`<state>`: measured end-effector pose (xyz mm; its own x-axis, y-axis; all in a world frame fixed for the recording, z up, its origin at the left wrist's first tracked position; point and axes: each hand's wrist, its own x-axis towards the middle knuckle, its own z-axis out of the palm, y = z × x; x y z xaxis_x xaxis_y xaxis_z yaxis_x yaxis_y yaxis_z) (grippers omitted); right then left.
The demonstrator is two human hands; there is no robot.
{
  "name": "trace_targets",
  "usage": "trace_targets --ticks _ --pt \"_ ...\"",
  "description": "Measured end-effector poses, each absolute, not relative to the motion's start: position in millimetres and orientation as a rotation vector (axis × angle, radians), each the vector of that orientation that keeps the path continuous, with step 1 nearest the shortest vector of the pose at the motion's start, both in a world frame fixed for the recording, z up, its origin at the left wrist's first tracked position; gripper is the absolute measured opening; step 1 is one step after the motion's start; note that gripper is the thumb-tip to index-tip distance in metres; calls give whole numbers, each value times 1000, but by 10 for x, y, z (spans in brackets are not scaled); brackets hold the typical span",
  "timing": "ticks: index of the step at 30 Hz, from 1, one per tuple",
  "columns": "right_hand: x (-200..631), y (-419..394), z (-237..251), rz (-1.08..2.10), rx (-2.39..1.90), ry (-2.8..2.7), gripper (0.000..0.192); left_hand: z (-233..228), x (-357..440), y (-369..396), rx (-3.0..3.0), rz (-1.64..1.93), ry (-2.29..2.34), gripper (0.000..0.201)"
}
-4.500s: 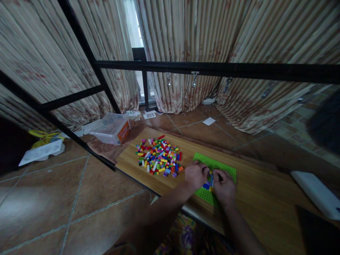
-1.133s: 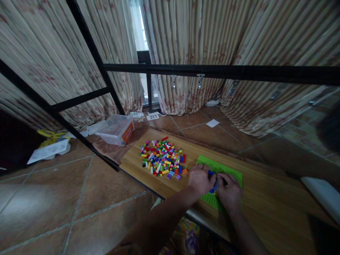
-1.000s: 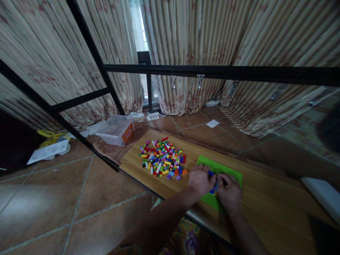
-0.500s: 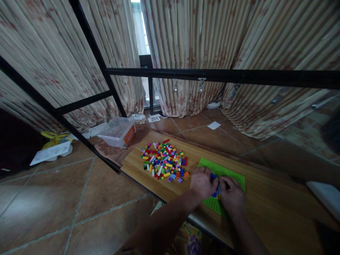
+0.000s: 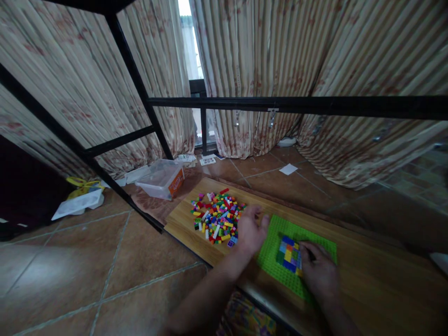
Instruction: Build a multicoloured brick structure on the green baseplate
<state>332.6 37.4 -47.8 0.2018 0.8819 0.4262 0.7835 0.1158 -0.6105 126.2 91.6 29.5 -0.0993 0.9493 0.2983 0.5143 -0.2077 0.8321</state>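
from my end of the feed, i have my left hand (image 5: 251, 231) open, fingers loosely curled and thumb held apart, between the brick pile and the baseplate; it overlaps the right edge of the pile in my view, and i cannot tell whether it touches any brick. my right hand (image 5: 320, 273) has its fingers bent in at the right side of a flat patch of blue, yellow, green and orange plastic bricks (image 5: 289, 254); i cannot tell whether a brick is pinched there, as the fingers hide it. that patch sits around the middle of a bright green studded plastic baseplate (image 5: 271, 261), which lies flat on the long wood-grain worktop (image 5: 371, 280). left of it, i see the loose pile of small multicoloured plastic bricks (image 5: 220, 219) spread toward the worktop's left end. just past that end, i make out a clear plastic tub with an orange label (image 5: 159, 177). a black metal frame (image 5: 245, 103) crosses my view on the far side, before striped, flower-printed curtains (image 5: 231, 51).
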Motion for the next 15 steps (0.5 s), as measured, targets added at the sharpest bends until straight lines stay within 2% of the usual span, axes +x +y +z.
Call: trace_targets --ticks 3,7,11,15 --pt "3325 373 -478 143 -1678 -1575 36 434 620 1284 1703 1161 1887 34" --pt "3319 370 -477 126 -1680 -1580 35 456 -152 1728 1716 672 2107 47" --pt "3314 366 -483 108 -1697 -1584 37 353 -476 1950 1702 580 2082 41" --pt "3318 365 -497 113 -1700 -1574 38 268 -513 2010 1693 583 2026 27"
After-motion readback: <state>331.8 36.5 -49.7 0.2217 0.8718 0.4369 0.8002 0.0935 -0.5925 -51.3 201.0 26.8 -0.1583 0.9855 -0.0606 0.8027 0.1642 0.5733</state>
